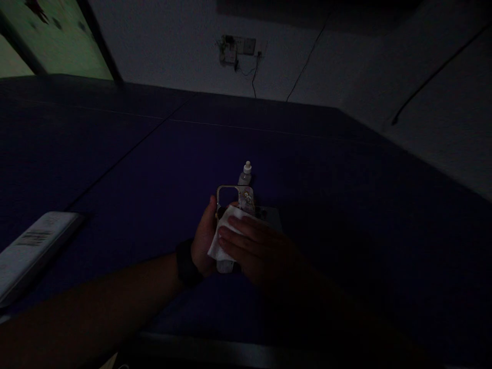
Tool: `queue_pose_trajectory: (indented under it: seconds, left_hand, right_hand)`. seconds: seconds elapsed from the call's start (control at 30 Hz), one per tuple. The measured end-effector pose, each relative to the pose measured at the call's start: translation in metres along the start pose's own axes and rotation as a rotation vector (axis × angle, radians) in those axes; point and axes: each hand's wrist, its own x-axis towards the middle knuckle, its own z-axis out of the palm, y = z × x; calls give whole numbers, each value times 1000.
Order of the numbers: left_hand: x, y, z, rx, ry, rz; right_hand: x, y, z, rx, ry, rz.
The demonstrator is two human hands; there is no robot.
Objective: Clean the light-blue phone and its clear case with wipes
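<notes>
A phone case [247,198] with a large camera cutout and a printed figure is in my left hand [205,236], which grips it from the left edge and from below. A white wipe [226,241] lies across the case's middle. My right hand [255,246] presses this wipe against the case, with its fingers together over it. Just beyond the case stands a small clear dropper bottle [245,175] with a white top. Partly hidden behind my right hand is a flat grey thing [273,216], perhaps a phone, on the table.
The dark blue tabletop [134,169] reaches back to a wall with sockets [249,46] and hanging cables. A long white box [42,241] with printed marks lies at the left. Lighting is very dim.
</notes>
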Motion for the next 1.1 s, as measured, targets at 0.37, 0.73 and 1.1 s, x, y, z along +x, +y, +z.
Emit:
queue_pose_trajectory:
  seconds: [0.37, 0.73, 1.1]
  left_hand:
    - [3, -5, 9, 314, 31, 163]
    - [3, -4, 3, 289, 9, 172]
    - [3, -4, 4, 321, -10, 193]
  right_hand:
    - [-20, 22, -33, -16, 184, 171]
    - [-17, 17, -25, 95, 90, 62]
    - [-17, 21, -26, 72, 131, 59]
